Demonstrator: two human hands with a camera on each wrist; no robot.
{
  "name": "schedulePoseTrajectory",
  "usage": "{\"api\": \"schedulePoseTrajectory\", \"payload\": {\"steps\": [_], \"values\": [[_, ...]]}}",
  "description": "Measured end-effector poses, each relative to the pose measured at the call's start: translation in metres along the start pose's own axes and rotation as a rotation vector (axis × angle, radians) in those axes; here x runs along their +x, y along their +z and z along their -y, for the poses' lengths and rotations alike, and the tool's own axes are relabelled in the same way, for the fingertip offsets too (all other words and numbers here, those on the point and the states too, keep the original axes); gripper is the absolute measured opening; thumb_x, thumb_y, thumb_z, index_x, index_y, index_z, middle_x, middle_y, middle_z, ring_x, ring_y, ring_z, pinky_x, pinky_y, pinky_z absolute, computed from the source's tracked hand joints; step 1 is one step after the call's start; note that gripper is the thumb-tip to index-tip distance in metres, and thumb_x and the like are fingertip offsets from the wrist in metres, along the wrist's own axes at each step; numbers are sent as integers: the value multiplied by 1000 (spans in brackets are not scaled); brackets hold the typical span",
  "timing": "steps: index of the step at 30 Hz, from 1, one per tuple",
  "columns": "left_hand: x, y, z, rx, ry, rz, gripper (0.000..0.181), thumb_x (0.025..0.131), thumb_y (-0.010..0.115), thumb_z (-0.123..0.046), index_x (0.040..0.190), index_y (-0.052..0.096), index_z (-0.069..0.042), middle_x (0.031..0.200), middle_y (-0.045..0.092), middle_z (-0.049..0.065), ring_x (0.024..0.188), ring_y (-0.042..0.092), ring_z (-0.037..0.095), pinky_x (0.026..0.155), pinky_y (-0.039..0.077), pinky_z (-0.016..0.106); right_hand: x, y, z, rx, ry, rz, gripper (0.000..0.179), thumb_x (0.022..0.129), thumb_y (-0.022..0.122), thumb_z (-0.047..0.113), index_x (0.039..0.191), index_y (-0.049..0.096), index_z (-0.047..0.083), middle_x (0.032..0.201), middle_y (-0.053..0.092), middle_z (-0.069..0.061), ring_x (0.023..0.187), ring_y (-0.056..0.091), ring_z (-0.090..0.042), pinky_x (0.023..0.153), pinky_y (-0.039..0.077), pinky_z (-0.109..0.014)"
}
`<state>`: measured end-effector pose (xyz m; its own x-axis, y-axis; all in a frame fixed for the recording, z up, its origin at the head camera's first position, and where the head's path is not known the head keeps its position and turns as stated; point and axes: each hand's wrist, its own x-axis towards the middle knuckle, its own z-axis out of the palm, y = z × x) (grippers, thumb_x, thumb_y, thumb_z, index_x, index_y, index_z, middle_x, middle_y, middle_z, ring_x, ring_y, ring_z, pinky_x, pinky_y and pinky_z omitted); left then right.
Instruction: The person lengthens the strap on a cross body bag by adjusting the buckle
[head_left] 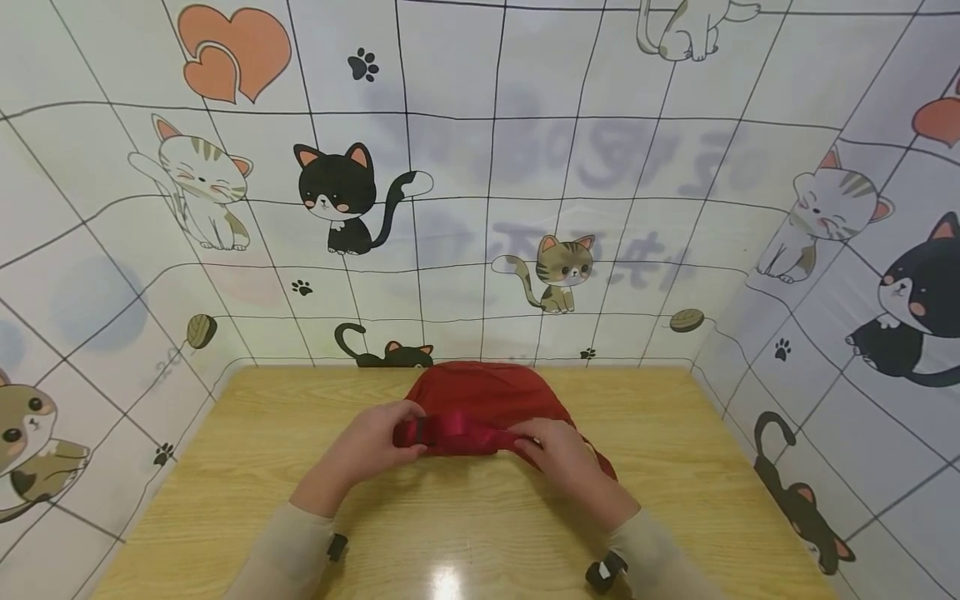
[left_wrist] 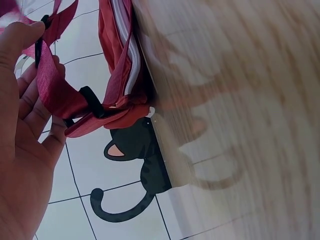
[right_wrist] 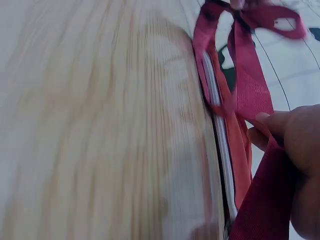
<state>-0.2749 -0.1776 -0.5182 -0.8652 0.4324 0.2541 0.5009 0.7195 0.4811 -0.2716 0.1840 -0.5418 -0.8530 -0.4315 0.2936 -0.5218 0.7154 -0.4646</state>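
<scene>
A red fabric bag (head_left: pixel 487 387) lies on the table, its white zipper (left_wrist: pixel 131 60) showing along one side in both wrist views. Across its near side runs a dark red webbing strap (head_left: pixel 457 427) with black plastic sliders (left_wrist: pixel 91 101). My left hand (head_left: pixel 378 442) pinches the strap at a black slider, thumb on top and fingers behind. With thumb and fingertips my right hand (head_left: pixel 558 454) pinches another stretch of the strap (right_wrist: pixel 252 80) at the bag's right. The strap hangs in a loose loop between the hands, raised off the bag.
The light wood table (head_left: pixel 457 517) spreads toward me and to both sides of the bag. Behind it and at the sides stand walls covered in a white cat-print sheet (head_left: pixel 465 167). Small black devices (head_left: pixel 606 572) sit at both wrists.
</scene>
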Motion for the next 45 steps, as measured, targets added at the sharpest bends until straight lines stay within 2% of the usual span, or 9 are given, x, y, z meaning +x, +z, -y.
{"api": "schedulePoseTrajectory", "payload": {"steps": [7, 10, 14, 16, 19, 26, 31, 38, 45], "values": [[0, -1, 0, -6, 1, -4, 46, 87, 95, -25, 126, 72, -16, 109, 74, -8, 96, 68, 11, 88, 60, 41, -20, -14, -29, -147, 137, 30, 18, 97, 86, 11, 113, 85, 18, 103, 79, 4, 98, 75, -20, 92, 62, -47], [0, -1, 0, -6, 5, -3, 45, 88, 95, -24, 126, 72, -15, 111, 75, -7, 98, 69, 12, 89, 60, 42, -24, -18, -32, -179, 186, 57, 17, 97, 87, 13, 113, 84, 17, 97, 77, 5, 91, 72, -20, 87, 61, -46], [0, -1, 0, 1, 10, 1, 46, 88, 95, -25, 127, 73, -14, 112, 74, -8, 97, 68, 12, 89, 59, 41, -21, -19, -24, -141, 208, 103, 20, 98, 87, 20, 117, 81, 17, 91, 69, 9, 82, 63, -14, 78, 58, -40], [1, -1, 0, 0, 9, 6, 46, 88, 95, -25, 127, 73, -15, 111, 74, -8, 96, 67, 11, 88, 59, 40, -16, -18, -15, -98, 203, 123, 25, 98, 87, 24, 120, 78, 16, 93, 66, 8, 84, 61, -13, 78, 57, -40], [1, 0, 0, 0, 9, 6, 46, 88, 95, -25, 127, 73, -16, 110, 74, -8, 94, 66, 10, 86, 59, 39, -6, -11, 0, -28, 169, 132, 31, 99, 86, 28, 125, 75, 14, 108, 70, 5, 96, 66, -13, 88, 59, -43], [1, 1, -1, 3, 14, -4, 45, 87, 96, -25, 125, 73, -18, 110, 74, -9, 93, 65, 10, 85, 59, 39, 27, 21, 32, 29, 33, 129, 37, 103, 82, 30, 135, 73, 14, 132, 74, -2, 122, 70, -22, 104, 56, -47], [1, 2, -1, -13, 10, -14, 44, 87, 97, -24, 123, 73, -20, 108, 74, -10, 93, 66, 10, 85, 59, 40, 39, 36, 48, 55, -3, 125, 33, 101, 84, 26, 131, 74, 14, 126, 75, -1, 114, 70, -20, 99, 58, -45], [1, 1, -2, -26, 8, -4, 42, 88, 96, -24, 123, 72, -21, 106, 73, -11, 91, 65, 10, 84, 58, 39, 38, 42, 48, 87, -15, 100, 30, 103, 81, 16, 133, 78, 15, 125, 77, 0, 117, 71, -19, 103, 58, -45], [2, 1, -2, -12, -7, 1, 45, 87, 96, -25, 124, 72, -19, 108, 74, -9, 93, 66, 11, 86, 59, 40, 30, 31, 34, 116, -108, 100, 36, 105, 78, 17, 142, 76, 19, 126, 78, 3, 118, 72, -16, 104, 58, -43]]}}
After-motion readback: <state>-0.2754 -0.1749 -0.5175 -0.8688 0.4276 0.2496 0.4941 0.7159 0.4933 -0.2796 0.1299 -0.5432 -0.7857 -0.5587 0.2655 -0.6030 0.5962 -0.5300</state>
